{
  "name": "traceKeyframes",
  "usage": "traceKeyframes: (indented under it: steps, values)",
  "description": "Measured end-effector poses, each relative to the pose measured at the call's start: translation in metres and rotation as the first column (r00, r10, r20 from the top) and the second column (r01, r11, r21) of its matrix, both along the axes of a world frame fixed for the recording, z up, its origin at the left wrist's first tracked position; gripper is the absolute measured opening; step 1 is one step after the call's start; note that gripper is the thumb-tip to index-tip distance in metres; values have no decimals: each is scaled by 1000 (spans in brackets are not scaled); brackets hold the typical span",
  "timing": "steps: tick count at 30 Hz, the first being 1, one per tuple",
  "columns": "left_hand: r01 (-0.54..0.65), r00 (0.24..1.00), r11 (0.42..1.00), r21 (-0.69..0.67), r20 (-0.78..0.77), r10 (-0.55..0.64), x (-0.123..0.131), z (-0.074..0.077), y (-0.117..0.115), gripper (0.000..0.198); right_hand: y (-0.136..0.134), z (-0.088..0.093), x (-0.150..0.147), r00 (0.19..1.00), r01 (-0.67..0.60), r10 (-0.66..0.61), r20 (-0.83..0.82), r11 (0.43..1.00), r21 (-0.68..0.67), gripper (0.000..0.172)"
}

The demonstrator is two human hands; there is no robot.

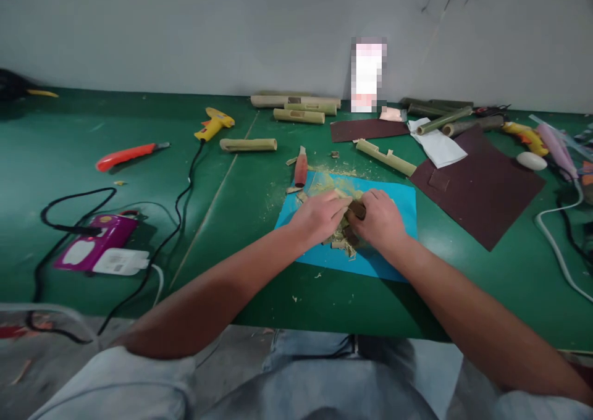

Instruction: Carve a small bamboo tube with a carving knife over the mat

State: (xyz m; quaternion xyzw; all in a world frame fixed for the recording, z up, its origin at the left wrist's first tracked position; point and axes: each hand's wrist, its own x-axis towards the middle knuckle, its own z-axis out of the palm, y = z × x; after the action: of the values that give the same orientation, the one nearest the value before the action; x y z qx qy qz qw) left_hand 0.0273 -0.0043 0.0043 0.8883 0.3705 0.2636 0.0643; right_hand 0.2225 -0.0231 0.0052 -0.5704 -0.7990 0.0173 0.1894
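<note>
Over a blue sheet [393, 262], my left hand [322, 216] and my right hand [378, 219] work close together with fingers closed. My right hand grips a small dark brown piece that looks like sandpaper [356, 209]. My left fingers pinch a pale piece that looks like bamboo; most of it is hidden by the fingers. Below and between the hands lies a heap of shavings and bamboo chips [340, 244]. Just beyond the sheet's left corner lies a cutting tool with a red handle [301, 168], amid yellowish dust.
Bamboo tubes [249, 145] lie along the back, one notched tube [386, 157] nearer. Brown sandpaper sheets [482, 185] and a white cloth [438, 142] are right. Left are a red utility knife [127, 157], a yellow glue gun [215, 123] and a corded purple power strip [99, 244].
</note>
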Motion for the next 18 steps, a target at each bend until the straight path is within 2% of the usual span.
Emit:
traceKeyframes:
  steps: [10, 18]
  values:
    - [-24, 1000, 999, -34, -17, 23, 1, 0, -2, 34, 0, 4, 0, 1000, -17, 17, 6, 999, -27, 15]
    - [-19, 1000, 998, -58, 6, 19, 1, 1, -3, 35, 0, -1, 1, 1000, -27, 27, -7, 1000, -4, 16]
